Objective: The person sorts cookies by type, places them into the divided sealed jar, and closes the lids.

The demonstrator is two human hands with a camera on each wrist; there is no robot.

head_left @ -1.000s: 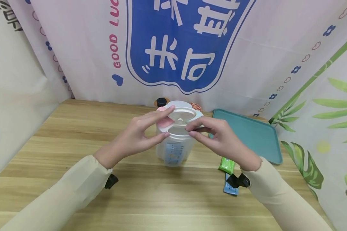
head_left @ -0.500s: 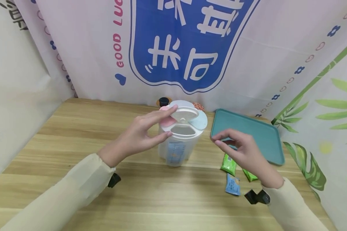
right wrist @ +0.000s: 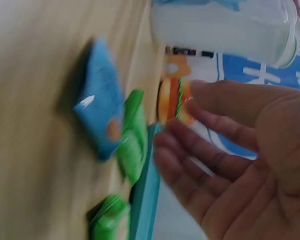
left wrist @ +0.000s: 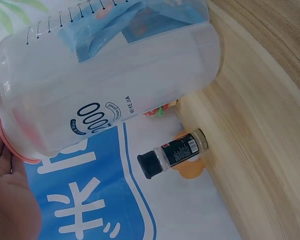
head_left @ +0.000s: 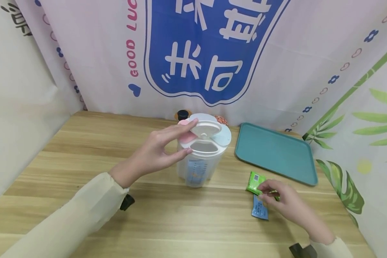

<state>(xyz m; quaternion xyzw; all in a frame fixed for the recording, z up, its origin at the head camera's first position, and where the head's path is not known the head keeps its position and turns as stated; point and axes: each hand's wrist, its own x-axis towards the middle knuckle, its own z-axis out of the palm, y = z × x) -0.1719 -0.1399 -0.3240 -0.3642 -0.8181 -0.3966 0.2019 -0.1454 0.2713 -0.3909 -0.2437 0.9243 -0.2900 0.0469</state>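
A clear plastic storage container [head_left: 198, 166] with a white, pink and pale blue lid stands on the table. Its front flap [head_left: 207, 128] is raised, and blue packets [left wrist: 162, 20] lie inside. My left hand [head_left: 158, 148] holds the lid's left side, index finger at the flap and thumb at the front rim. My right hand [head_left: 285, 200], holding nothing, hovers over the loose packets. Below its fingertips lie a blue packet [head_left: 259, 208] and a green packet [head_left: 254, 182]. A second green packet [right wrist: 111, 220], mostly covered by the hand in the head view, shows in the right wrist view.
A teal tray [head_left: 277, 152] lies at the back right. Behind the container stand a black-capped jar [left wrist: 177, 152] and a hamburger-shaped thing [right wrist: 172, 102]. A printed cloth [head_left: 103, 64] hangs along the table's back edge.
My right hand has left the container's opening and moved right and down to the packets. The left hand has stayed at the lid.
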